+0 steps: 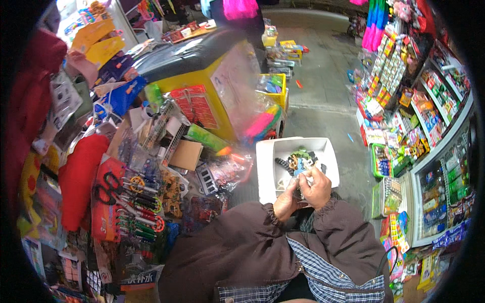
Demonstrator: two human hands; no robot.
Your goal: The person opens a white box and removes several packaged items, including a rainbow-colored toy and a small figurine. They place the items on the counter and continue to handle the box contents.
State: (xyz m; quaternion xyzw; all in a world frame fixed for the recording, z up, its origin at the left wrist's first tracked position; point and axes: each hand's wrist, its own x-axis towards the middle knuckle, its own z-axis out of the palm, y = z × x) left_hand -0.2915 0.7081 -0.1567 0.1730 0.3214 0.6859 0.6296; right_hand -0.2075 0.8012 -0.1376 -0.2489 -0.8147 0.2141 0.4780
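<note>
A white open-topped box [266,172] stands before me, above my lap. Inside it lies a loose pile of small items that look like hair clips. Among them are a black toothed piece [282,163], a light blue piece [299,166] and a green piece [302,153]. My left hand [286,203] and my right hand [317,188] meet over the box's near edge with fingertips pinched together. Between them they hold a small greyish item [298,194], mostly hidden by the fingers. Its kind cannot be made out.
Piled merchandise crowds my left, with scissors [108,188] and a red cloth-like bundle [81,181]. Ahead stands a yellow-sided case [189,100] with a dark top. Snack shelves [435,102] and a glass-fronted drinks cabinet [435,193] line the right. A person [237,22] stands beyond the case.
</note>
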